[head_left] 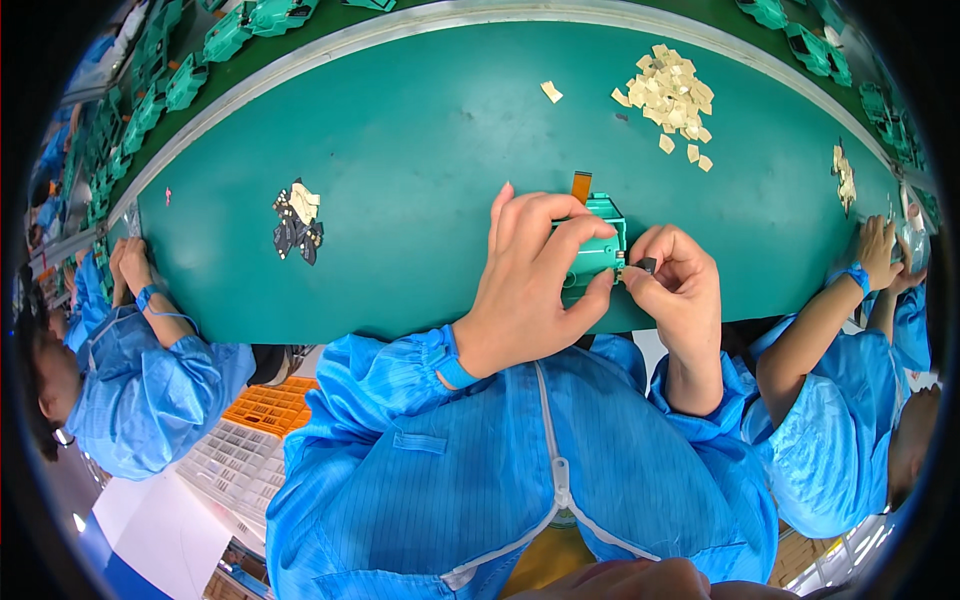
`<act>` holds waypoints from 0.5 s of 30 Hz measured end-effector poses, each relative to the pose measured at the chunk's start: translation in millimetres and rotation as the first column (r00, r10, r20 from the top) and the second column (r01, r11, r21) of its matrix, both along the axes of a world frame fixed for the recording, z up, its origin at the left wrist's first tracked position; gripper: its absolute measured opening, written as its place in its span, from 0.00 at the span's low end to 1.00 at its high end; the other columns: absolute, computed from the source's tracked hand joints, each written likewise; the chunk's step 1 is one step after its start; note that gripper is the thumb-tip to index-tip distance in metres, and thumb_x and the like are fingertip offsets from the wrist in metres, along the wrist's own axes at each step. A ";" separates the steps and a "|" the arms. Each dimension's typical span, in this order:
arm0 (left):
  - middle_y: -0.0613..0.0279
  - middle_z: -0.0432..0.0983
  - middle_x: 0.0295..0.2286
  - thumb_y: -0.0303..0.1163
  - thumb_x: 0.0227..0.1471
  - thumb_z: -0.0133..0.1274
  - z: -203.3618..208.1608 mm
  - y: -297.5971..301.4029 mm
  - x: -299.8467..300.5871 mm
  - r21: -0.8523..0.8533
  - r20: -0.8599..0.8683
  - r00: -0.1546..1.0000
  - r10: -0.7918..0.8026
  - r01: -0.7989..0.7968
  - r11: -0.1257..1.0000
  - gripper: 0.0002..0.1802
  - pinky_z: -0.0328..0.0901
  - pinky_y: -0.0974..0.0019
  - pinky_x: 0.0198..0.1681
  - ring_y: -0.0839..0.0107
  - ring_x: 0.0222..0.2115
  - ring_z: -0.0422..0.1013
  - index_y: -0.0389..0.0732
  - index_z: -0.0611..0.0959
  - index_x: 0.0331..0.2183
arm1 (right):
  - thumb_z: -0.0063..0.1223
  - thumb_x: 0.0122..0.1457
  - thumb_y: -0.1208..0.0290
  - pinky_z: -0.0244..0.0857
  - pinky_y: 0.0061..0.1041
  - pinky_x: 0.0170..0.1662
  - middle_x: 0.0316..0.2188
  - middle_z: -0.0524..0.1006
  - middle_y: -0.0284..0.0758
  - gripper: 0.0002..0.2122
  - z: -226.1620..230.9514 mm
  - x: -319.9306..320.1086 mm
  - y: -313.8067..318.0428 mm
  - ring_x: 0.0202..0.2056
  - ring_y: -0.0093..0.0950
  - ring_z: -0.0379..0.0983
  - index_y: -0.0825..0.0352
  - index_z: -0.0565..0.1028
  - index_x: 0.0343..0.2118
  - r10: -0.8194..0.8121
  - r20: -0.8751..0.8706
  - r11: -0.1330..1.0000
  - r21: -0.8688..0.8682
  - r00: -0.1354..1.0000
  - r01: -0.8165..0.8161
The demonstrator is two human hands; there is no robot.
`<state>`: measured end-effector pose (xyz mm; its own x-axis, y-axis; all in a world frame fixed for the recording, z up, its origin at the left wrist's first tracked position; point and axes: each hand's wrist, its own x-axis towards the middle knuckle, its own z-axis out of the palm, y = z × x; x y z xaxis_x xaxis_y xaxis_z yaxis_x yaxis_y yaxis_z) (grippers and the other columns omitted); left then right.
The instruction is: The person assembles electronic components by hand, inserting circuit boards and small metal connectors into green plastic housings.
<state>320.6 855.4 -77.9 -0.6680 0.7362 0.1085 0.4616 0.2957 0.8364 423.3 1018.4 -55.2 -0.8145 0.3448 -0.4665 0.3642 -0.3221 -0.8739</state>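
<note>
Near the table's front edge, my left hand [540,265] grips a small teal plastic housing [597,255], thumb below and fingers over its top. An orange-brown flat ribbon cable [581,186] sticks up from the housing's far side. My right hand [678,285] is closed at the housing's right side, thumb and forefinger pinching a small black piece [647,265] against or close beside it. Whether that piece is attached to the housing cannot be made out. My left fingers hide much of the housing's left part.
A pile of cream pieces [672,92] lies at the far right, with one loose cream piece [551,92] to its left. Black parts [297,238] are heaped at left. Co-workers in blue sit at both sides. Teal housings [228,35] line the belt beyond the metal rail [480,14].
</note>
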 end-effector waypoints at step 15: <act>0.62 0.67 0.45 0.30 0.44 0.66 -0.1 0.9 1.5 -0.012 -0.001 1.000 -0.002 0.002 1.000 0.24 0.46 0.32 0.63 0.57 0.50 0.66 0.47 0.78 0.46 | 0.55 0.54 0.88 0.55 0.13 0.29 0.29 0.70 0.25 0.10 1.3 -0.4 1.9 0.27 0.10 0.61 0.66 0.67 0.26 0.010 0.022 1.000 0.009 1.000 -0.011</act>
<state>322.1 856.3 -77.9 -0.6663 0.7389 0.1004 0.4629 0.3043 0.8325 422.8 1020.3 -54.0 -0.8078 0.3406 -0.4811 0.3864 -0.3103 -0.8686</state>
